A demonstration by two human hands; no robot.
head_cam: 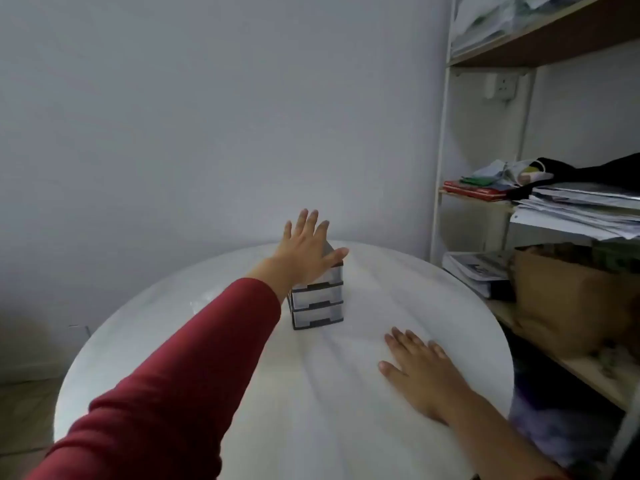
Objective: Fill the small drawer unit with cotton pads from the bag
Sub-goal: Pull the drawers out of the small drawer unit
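1. A plain pale wall fills the background behind everything.
2. A round white worktop takes up the lower middle of the view.
3. A white-framed shelf rack with wooden boards stands just to the right of the worktop.
4. A red sleeve covers the left arm, which reaches from the lower left corner across the worktop.
5. A brown box sits on a lower shelf of the rack. A loose stack of papers lies on the shelf above it.
6. The drawer unit stands upright near the far middle of the worktop. It has three drawers with clear fronts and dark frames, and all three are pushed in.
7. The right hand lies flat, palm down, on the worktop. It is nearer than the drawer unit and to its right. Its fingers are straight and it holds nothing.
8. The left hand lies over the top of the drawer unit. Its fingers are straight and spread wide, and the thumb runs along the front upper edge. It grips nothing.
9. A clear shiny thing lies on the worktop just left of the sleeve, too faint to tell what it is.
10. A white socket is on the wall behind the rack.
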